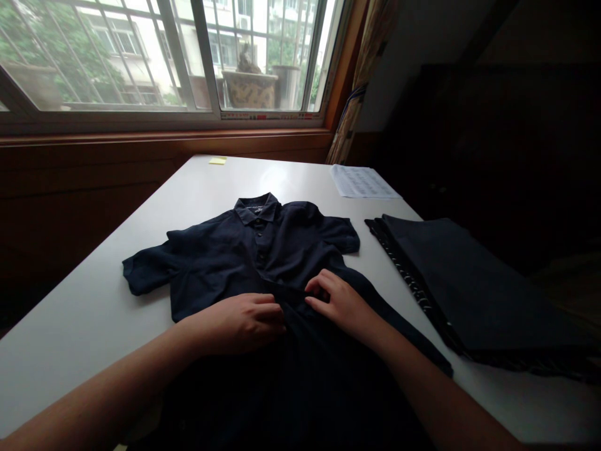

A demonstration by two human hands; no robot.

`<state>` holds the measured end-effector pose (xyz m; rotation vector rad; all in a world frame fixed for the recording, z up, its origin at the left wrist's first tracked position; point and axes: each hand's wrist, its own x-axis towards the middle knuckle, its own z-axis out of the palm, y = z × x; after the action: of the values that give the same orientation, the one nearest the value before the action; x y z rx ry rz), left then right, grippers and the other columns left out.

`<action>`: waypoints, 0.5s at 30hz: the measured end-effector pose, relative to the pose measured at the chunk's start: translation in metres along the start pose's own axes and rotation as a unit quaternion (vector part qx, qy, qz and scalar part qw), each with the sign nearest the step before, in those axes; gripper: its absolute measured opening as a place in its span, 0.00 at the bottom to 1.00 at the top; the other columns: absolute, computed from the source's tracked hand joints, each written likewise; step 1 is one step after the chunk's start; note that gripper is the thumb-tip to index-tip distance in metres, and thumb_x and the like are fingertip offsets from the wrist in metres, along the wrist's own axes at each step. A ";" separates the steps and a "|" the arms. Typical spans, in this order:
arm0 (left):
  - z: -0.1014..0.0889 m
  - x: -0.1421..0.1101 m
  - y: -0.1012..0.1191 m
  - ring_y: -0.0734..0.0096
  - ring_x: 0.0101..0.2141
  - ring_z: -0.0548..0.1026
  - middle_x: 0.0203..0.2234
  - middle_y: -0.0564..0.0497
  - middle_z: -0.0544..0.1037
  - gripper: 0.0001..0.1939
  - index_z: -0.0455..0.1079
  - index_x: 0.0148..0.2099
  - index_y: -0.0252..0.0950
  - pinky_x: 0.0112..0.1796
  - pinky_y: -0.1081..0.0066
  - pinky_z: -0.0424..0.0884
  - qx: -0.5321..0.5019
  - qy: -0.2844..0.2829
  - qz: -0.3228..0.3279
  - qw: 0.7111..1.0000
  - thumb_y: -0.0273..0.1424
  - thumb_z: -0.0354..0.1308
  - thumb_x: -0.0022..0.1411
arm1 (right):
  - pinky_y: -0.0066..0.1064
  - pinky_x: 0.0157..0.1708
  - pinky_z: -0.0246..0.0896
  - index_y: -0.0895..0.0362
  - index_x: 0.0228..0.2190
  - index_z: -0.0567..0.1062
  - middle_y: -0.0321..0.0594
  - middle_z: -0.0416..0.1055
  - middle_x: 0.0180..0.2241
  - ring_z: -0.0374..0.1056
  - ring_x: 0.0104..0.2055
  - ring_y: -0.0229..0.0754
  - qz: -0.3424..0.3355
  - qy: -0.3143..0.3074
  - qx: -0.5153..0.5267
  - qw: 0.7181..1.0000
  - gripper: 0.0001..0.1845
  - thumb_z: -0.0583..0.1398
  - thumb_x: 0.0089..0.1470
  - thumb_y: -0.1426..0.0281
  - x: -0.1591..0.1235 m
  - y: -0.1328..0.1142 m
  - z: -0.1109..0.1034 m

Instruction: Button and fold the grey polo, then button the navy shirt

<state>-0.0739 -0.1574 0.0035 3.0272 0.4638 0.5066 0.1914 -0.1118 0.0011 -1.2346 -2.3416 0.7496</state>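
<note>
A dark navy short-sleeved polo shirt lies front side up, its collar toward the window and its lower part toward me. Small buttons run down the placket below the collar. My left hand rests on the middle of the shirt with fingers curled down into the cloth; its fingertips are partly hidden. Just to the right, my right hand has thumb and fingers bent close together at a raised fold of the shirt front. The near part of the shirt is in deep shadow.
The shirt lies on a white table. A stack of dark folded cloth sits at the right edge. Printed paper and a yellow sticky note lie at the far end. Beyond stands a barred window beside a curtain.
</note>
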 end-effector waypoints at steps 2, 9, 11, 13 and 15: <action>0.001 0.000 0.000 0.70 0.36 0.72 0.36 0.48 0.76 0.06 0.74 0.40 0.35 0.41 0.67 0.70 0.005 0.003 -0.005 1.000 0.26 0.56 0.69 | 0.34 0.42 0.63 0.54 0.36 0.76 0.37 0.70 0.36 0.68 0.41 0.42 -0.003 0.002 0.005 1.000 0.05 0.65 0.55 0.73 0.000 -0.001 0.000; 0.001 -0.001 0.000 0.70 0.34 0.70 0.35 0.49 0.75 0.07 0.74 0.39 0.35 0.38 0.67 0.70 0.010 -0.014 -0.027 0.999 0.27 0.56 0.70 | 0.33 0.41 0.63 0.54 0.35 0.75 0.37 0.71 0.37 0.68 0.41 0.42 -0.014 0.006 0.007 1.000 0.05 0.65 0.55 0.73 -0.001 0.000 0.001; 0.002 -0.002 0.000 0.70 0.35 0.71 0.35 0.49 0.75 0.06 0.74 0.39 0.35 0.38 0.68 0.70 0.006 -0.012 -0.032 0.999 0.27 0.56 0.70 | 0.33 0.41 0.63 0.54 0.35 0.75 0.37 0.71 0.37 0.68 0.41 0.42 -0.013 0.006 0.005 1.000 0.05 0.65 0.55 0.73 -0.001 0.000 0.001; 0.003 -0.002 0.000 0.70 0.35 0.71 0.35 0.49 0.75 0.07 0.74 0.39 0.35 0.39 0.68 0.71 0.002 -0.008 -0.037 0.999 0.27 0.56 0.70 | 0.34 0.41 0.63 0.54 0.35 0.75 0.37 0.71 0.37 0.68 0.41 0.42 -0.013 0.004 0.002 1.000 0.04 0.65 0.55 0.72 -0.001 -0.001 0.000; 0.003 -0.001 0.001 0.70 0.36 0.71 0.35 0.49 0.75 0.08 0.74 0.39 0.35 0.39 0.68 0.71 -0.002 0.001 -0.041 0.999 0.27 0.55 0.70 | 0.34 0.42 0.63 0.54 0.35 0.76 0.38 0.71 0.38 0.68 0.42 0.43 -0.012 0.000 0.001 1.000 0.04 0.64 0.56 0.72 -0.001 -0.001 0.000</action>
<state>-0.0740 -0.1585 0.0002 2.9897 0.5829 0.5039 0.1915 -0.1135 0.0020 -1.2034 -2.3510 0.7424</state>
